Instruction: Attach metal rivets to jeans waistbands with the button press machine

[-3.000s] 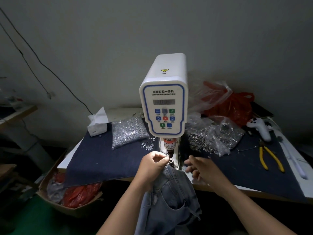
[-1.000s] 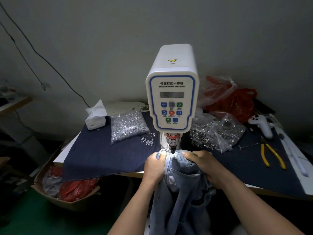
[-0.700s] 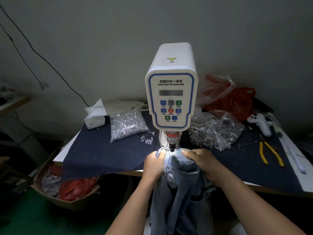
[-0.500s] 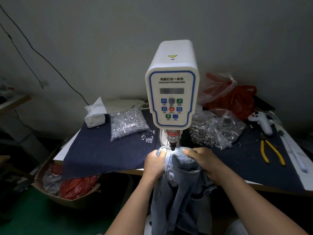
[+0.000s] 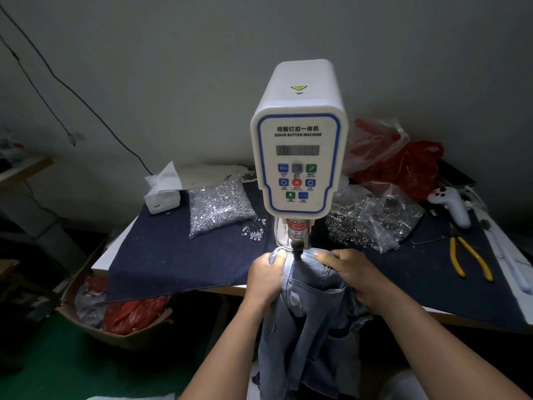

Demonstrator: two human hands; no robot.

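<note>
jeans (image 5: 311, 307) waistband gripped by left hand (image 5: 266, 277) and right hand (image 5: 350, 274) under button press machine (image 5: 298, 157).

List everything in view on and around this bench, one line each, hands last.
button press machine: one, white with blue trim, centre of table
jeans: one pair, light blue, waistband under the machine's punch, rest hanging off the table edge
table cloth: one, dark navy, covering the table
bag of rivets: one, clear with silver pieces, left of machine
loose rivets: a few, silver, beside that bag
bags of metal rings: clear, count unclear, right of machine
tissue box: one, white, back left
red plastic bag: one, back right
pliers: one, yellow handles, right
controller: one, white, far right
cardboard box: one, brown, floor left
left hand: grips waistband
right hand: grips waistband
</note>
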